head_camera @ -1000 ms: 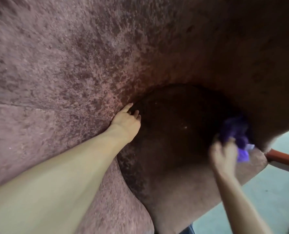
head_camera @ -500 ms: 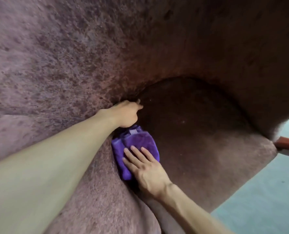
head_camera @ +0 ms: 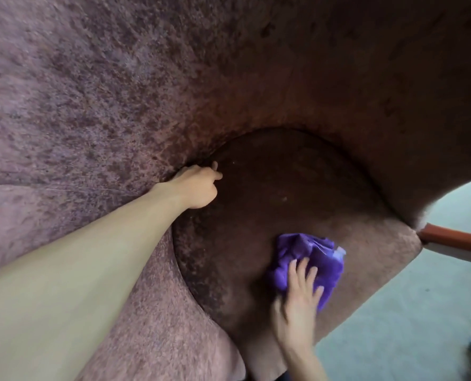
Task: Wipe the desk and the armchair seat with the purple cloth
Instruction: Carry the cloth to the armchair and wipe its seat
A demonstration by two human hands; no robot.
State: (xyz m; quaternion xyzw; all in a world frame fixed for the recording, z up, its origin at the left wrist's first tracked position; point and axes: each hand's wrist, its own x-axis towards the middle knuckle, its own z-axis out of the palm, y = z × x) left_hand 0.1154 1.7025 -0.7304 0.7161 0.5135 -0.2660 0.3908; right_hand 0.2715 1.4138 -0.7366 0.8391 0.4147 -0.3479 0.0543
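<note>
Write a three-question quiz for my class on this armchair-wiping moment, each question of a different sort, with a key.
1. True or false: the purple cloth lies on the armchair seat.
2. Which hand presses the cloth? A) left hand B) right hand C) both
3. Fill in: the left hand rests at the seam between the seat and the ___.

Key
1. True; it lies near the seat's front edge.
2. B; the right hand has its fingers spread flat on it.
3. Backrest; its fingers are curled there, away from the cloth.
</note>
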